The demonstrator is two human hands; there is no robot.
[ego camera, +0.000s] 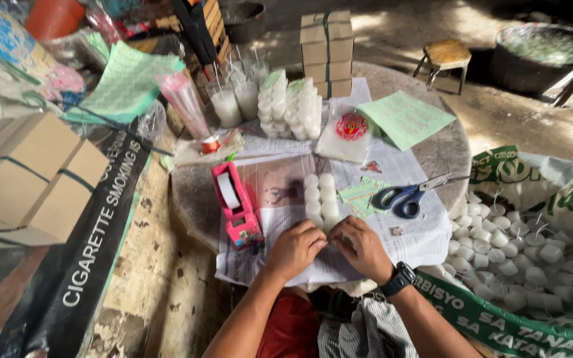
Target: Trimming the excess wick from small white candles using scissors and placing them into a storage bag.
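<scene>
White candles point(319, 196), small and round, lie in two short rows inside a clear wrapper on a sheet of newspaper point(419, 240), at the middle of a round table point(447, 147). The left hand point(295, 248) and the right hand point(361, 245) meet at the near end of the rows, fingers curled and pinching the wrapper's end between them. A black watch point(400, 278) sits on the right wrist.

Just left of the rows stands a pink tape dispenser point(236, 205) with a white roll in it. To the right, blue-handled scissors point(408, 195) lie on the paper, blades spread, near a few small green labels point(359, 194). Farther back stand finished packs of candles point(292, 106), two glass candles point(235, 101), a green printed sheet point(406, 118) and a strapped stack of brown cartons point(327, 52). At the right edge of the table a sack point(532, 174) holds a heap of loose white candles point(512, 248) with thin wicks. More brown cartons point(28, 176) sit at the left, and a small wooden stool point(445, 56) stands on the floor beyond the table.
</scene>
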